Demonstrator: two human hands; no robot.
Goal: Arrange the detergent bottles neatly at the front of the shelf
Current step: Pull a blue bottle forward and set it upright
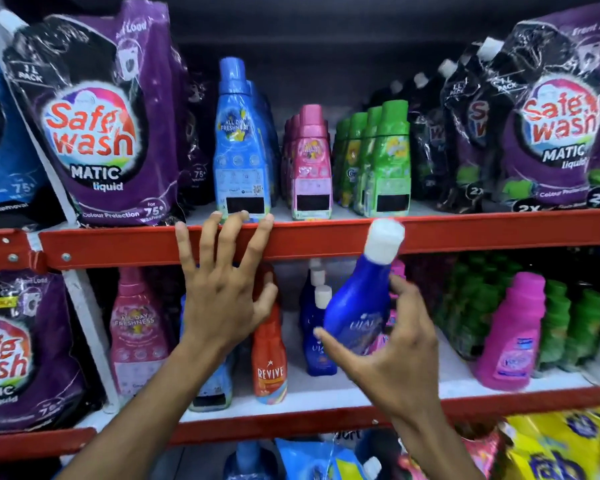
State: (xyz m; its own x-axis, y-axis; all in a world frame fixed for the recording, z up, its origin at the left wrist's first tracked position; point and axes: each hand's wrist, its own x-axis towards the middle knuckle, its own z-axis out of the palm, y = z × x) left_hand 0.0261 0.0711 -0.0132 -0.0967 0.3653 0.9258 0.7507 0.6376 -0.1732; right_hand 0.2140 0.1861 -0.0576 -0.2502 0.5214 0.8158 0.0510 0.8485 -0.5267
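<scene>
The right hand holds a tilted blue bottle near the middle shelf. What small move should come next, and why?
Probably stand the blue bottle upright in front of the other blue bottles. It leans in the right hand, its white cap against the red shelf edge, and bare shelf shows there beside the red bottle.

The Ujala bottle (357, 299) is deep blue with a white cap, the Revive bottle (269, 358) red-orange with a multicoloured base, the Safewash pouch (97, 126) purple and black with red lettering, the shelf rail (326, 237) red, and upper-shelf bottles light blue (239, 143), pink (310, 161), green (390, 157).
</scene>
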